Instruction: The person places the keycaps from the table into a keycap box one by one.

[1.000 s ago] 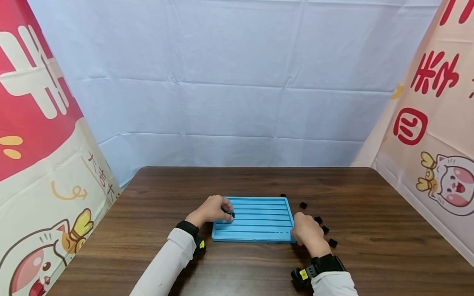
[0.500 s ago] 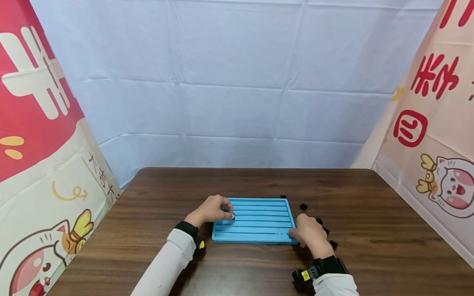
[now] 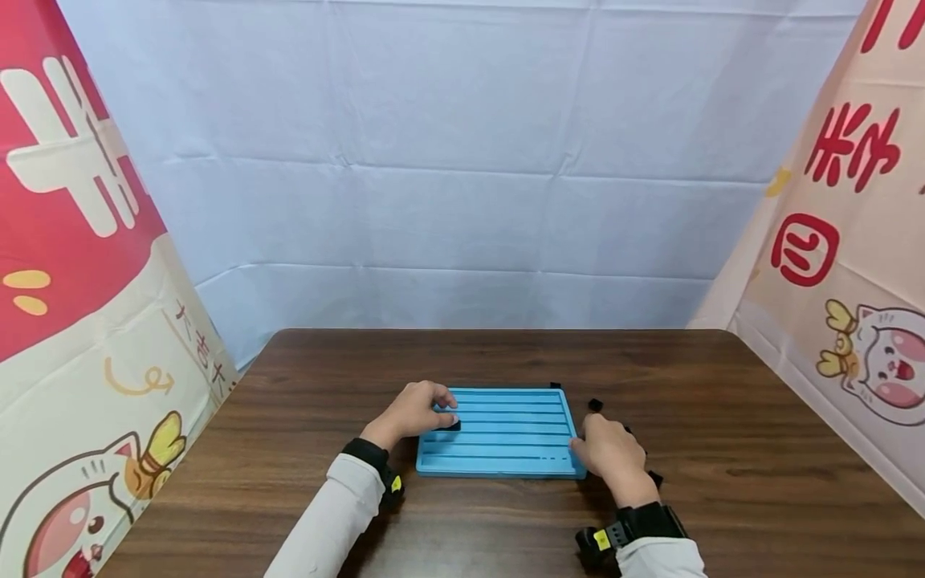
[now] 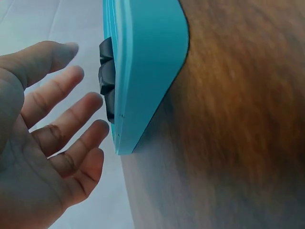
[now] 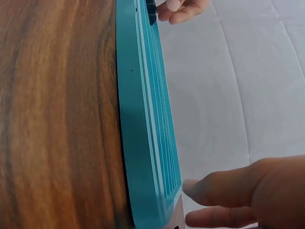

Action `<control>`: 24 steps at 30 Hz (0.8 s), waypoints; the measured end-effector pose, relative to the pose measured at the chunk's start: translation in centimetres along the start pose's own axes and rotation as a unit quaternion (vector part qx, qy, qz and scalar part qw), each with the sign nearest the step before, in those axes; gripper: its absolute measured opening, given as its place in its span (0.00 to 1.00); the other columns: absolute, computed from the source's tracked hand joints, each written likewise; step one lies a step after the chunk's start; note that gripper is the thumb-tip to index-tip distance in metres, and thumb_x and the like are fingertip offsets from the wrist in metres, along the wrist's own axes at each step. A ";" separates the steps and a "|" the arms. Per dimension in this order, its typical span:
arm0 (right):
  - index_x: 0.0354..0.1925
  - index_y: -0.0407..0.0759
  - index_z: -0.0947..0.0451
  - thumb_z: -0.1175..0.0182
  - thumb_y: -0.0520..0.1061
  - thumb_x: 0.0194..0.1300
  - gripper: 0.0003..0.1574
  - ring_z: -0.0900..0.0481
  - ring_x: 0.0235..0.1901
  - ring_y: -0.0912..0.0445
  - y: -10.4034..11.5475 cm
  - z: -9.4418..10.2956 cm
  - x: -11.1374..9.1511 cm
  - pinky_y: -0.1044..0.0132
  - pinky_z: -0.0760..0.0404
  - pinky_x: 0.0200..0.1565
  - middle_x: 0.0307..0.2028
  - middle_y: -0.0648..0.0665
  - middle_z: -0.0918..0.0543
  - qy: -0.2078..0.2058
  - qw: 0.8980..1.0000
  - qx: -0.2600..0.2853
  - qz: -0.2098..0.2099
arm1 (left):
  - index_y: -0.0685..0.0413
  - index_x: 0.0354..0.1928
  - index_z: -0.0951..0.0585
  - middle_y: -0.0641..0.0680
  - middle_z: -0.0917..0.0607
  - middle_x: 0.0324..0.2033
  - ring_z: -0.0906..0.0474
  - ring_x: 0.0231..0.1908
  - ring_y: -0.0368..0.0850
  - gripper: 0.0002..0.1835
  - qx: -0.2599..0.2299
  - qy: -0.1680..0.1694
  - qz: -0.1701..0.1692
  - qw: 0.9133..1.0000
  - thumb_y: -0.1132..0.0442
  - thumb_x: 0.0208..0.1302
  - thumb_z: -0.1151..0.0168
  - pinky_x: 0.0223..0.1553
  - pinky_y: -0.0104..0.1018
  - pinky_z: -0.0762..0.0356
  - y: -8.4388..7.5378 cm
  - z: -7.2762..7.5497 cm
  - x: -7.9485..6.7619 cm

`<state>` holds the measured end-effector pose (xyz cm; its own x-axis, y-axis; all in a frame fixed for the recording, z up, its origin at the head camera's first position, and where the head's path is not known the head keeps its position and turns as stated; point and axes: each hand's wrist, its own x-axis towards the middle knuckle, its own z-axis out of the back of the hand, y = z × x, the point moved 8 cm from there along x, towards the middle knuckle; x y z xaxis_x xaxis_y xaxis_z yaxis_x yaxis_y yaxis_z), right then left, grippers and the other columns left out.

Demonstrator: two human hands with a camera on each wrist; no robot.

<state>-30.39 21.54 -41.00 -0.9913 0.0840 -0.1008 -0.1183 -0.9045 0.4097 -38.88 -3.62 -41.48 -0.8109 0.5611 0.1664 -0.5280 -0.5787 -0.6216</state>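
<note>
A light-blue ridged tray (image 3: 506, 440) lies flat on the table. Over its left side is my left hand (image 3: 412, 411), thumb and fingers apart. In the left wrist view, that hand (image 4: 52, 119) faces several black keycaps (image 4: 107, 76) sitting in the tray, with a gap between thumb and keycaps. One black keycap (image 3: 454, 426) shows beside the thumb in the head view. My right hand (image 3: 614, 453) is at the tray's right edge. Its extended thumb (image 5: 198, 188) meets or nearly meets the tray corner in the right wrist view; its other fingers are partly hidden.
Loose black keycaps lie right of the tray, one near the back (image 3: 595, 405) and another (image 3: 655, 478) partly behind the right hand. A further keycap (image 3: 555, 385) sits behind the tray's far edge. The brown wooden table (image 3: 347, 361) ends at a pale cloth backdrop (image 3: 462, 201).
The left fingers held a dark keycap a second ago; now it lies in the tray and they are apart from it. The right hand has shifted slightly to the right.
</note>
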 end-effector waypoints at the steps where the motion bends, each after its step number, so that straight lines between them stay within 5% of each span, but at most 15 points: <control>1: 0.41 0.33 0.26 0.42 0.44 0.64 0.14 0.31 0.19 0.51 0.0 0.1 0.0 0.61 0.38 0.19 0.23 0.43 0.27 -0.007 1.000 -0.002 0.004 | 0.55 0.39 0.18 0.50 0.19 0.37 0.24 0.41 0.47 0.07 0.004 -0.005 -0.002 1.000 0.62 0.61 0.37 0.38 0.39 0.24 -0.1 0.1 0.0; 6: 0.55 0.31 0.30 0.42 0.43 0.64 0.24 0.27 0.25 0.49 0.3 0.1 0.4 0.59 0.33 0.22 0.38 0.34 0.23 -0.025 0.999 -0.016 0.017 | 0.55 0.43 0.18 0.53 0.20 0.43 0.25 0.46 0.49 0.09 0.030 -0.009 -0.005 1.000 0.61 0.65 0.42 0.43 0.44 0.24 -0.3 0.1 -0.5; 13: 0.60 0.30 0.34 0.44 0.41 0.65 0.28 0.27 0.45 0.36 1.5 -0.4 1.3 0.48 0.24 0.35 0.53 0.24 0.32 -0.039 0.998 -0.026 0.050 | 0.52 0.54 0.22 0.57 0.25 0.54 0.34 0.57 0.59 0.18 0.101 -0.015 0.023 0.995 0.53 0.66 0.44 0.55 0.60 0.38 -0.3 0.7 -1.0; 19: 0.61 0.30 0.34 0.43 0.42 0.65 0.29 0.41 0.58 0.28 2.7 -0.4 2.5 0.35 0.35 0.51 0.59 0.21 0.38 -0.041 0.988 -0.032 0.146 | 0.50 0.58 0.24 0.60 0.28 0.58 0.35 0.58 0.59 0.24 0.176 -0.027 0.028 0.984 0.47 0.64 0.44 0.52 0.64 0.37 -1.0 1.4 -0.6; 24: 0.63 0.32 0.36 0.45 0.45 0.67 0.30 0.47 0.61 0.28 3.2 -0.3 3.3 0.32 0.41 0.54 0.61 0.20 0.42 -0.026 0.985 -0.045 0.167 | 0.46 0.63 0.29 0.61 0.33 0.63 0.43 0.64 0.59 0.30 0.207 -0.012 0.068 0.976 0.41 0.62 0.45 0.57 0.65 0.43 -0.9 1.5 -0.1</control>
<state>-34.07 18.78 -40.33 -0.9761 -0.2048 0.0733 0.2175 -0.9189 0.3291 -38.66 -4.01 -39.79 -0.8837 0.4510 0.1254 -0.4677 -0.8394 -0.2769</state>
